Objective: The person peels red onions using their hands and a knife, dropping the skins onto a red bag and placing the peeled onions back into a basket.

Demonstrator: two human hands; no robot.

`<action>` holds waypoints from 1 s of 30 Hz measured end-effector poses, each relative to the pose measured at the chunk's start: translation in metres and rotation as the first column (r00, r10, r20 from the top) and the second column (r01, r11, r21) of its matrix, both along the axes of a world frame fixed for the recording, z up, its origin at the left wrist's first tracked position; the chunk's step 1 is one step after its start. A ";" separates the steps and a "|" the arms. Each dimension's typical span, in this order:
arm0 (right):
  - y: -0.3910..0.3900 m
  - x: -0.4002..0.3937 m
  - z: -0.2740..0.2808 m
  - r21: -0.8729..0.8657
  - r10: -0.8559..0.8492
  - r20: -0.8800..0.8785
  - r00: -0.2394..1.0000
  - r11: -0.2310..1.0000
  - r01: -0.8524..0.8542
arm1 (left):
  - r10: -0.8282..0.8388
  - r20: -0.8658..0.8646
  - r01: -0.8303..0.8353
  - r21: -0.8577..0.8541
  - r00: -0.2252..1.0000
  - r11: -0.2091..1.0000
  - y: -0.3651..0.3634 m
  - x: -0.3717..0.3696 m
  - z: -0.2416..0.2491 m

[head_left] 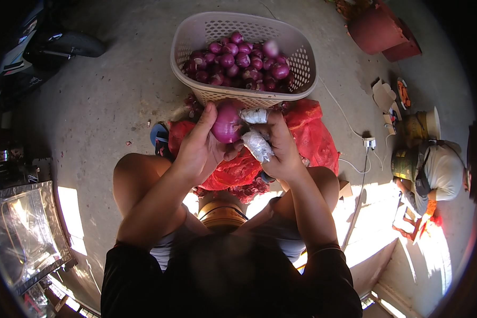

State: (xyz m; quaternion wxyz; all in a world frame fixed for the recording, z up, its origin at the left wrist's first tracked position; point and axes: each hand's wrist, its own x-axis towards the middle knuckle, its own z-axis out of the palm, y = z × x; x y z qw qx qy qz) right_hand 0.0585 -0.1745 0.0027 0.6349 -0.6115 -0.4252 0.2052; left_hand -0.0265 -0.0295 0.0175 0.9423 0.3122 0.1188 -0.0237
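Observation:
A smooth purple onion [228,122] is held up between my hands, in front of the basket's near side. My left hand [199,143] is wrapped round its left side, thumb on top. My right hand [281,146] is at its right, fingers bent, with white wrapping [257,146] on the thumb and a finger. Whether a small tool is in my right hand cannot be made out. Beyond them stands a pale perforated basket [244,98] holding several purple onions [228,59]. Red mesh sacking [315,138] and onion skins [249,190] lie below my hands.
A yellowish bucket [222,214] is between my legs. White cables run to a power socket [369,142] on the floor at right. Another person [442,172] is bent over at far right, near red mesh. Red containers [379,29] stand at upper right, a motorbike wheel [74,44] at upper left.

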 end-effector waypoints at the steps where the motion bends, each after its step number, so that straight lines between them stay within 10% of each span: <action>1: 0.000 -0.001 -0.001 0.012 -0.001 -0.025 1.000 1.000 0.002 | -0.006 0.007 0.006 -0.003 1.000 1.000 0.000 0.000 0.000; 12: 0.002 0.000 -0.004 0.083 -0.104 0.035 0.994 0.991 0.101 | 0.037 -0.048 -0.037 0.003 0.998 0.999 0.000 -0.001 -0.003; 17: -0.007 0.014 0.001 0.139 -0.087 -0.323 0.942 0.981 0.138 | 0.061 -0.020 -0.059 0.080 0.998 0.995 0.000 -0.002 0.006; 30: -0.004 0.007 0.003 0.057 -0.015 -0.112 0.994 0.998 0.022 | 0.068 0.165 -0.129 0.391 0.984 0.911 0.003 -0.002 0.002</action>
